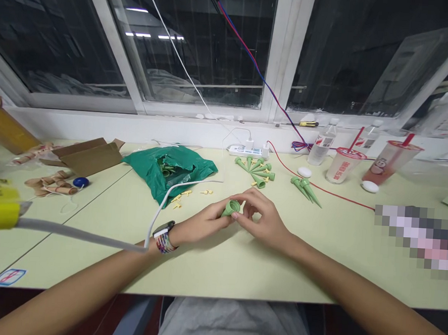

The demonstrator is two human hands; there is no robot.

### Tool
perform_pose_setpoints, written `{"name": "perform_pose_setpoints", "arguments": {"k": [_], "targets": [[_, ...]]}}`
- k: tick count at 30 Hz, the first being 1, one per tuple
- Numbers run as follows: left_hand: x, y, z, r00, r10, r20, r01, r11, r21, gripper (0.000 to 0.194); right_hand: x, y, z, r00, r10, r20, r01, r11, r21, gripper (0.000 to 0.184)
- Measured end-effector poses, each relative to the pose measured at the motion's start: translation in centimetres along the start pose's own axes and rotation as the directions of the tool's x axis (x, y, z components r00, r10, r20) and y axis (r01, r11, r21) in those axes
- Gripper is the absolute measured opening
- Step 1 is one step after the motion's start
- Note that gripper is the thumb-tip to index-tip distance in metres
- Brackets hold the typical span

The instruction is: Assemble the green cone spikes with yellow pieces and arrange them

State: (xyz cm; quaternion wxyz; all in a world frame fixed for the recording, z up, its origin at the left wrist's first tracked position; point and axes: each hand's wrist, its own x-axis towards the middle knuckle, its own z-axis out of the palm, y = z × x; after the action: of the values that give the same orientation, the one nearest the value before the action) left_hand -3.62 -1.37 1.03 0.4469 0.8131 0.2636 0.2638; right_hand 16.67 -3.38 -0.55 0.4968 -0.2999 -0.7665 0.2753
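Observation:
My left hand is closed around a green plastic cone, its open round end facing up and right. My right hand meets it from the right, fingers pinched at the cone's rim; whether it holds a small part I cannot make out. Both hands rest on the pale yellow-green table near its middle. Small yellow pieces lie just beyond my left hand. A cluster of green cones lies further back, with two more cones to its right.
A torn green plastic bag with parts sits back left, beside an open cardboard box. A power strip, a red cable, a water bottle and two drink cups line the back right. A white cable crosses my left wrist.

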Motion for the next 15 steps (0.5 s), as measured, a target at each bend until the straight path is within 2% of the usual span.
{"name": "perform_pose_setpoints", "arguments": {"k": [4,6,10,13,15], "targets": [[-0.2,0.0,0.1,0.999,-0.022,-0.041,0.025,0.997,0.072,0.025,0.1,-0.1,-0.1,0.996,0.075,-0.043,-0.077,0.996,-0.047,0.017],[-0.4,0.0,0.2,0.996,-0.022,-0.081,0.028,0.997,0.076,0.022,0.3,0.0,-0.2,0.983,0.156,-0.098,-0.162,0.985,-0.059,0.022],[-0.3,-0.1,0.4,0.98,0.065,-0.19,-0.043,0.992,0.121,0.024,0.4,0.6,-0.4,0.945,0.258,-0.199,-0.276,0.958,-0.07,0.036],[-0.1,-0.3,0.6,0.97,0.076,-0.229,-0.043,0.988,0.148,0.017,0.3,0.9,-0.6,0.951,0.247,-0.184,-0.274,0.952,-0.138,0.045],[0.0,-0.4,0.6,0.966,0.083,-0.244,-0.048,0.988,0.147,0.017,0.2,1.0,-0.9,0.966,0.208,-0.154,-0.233,0.958,-0.167,0.038]]}}
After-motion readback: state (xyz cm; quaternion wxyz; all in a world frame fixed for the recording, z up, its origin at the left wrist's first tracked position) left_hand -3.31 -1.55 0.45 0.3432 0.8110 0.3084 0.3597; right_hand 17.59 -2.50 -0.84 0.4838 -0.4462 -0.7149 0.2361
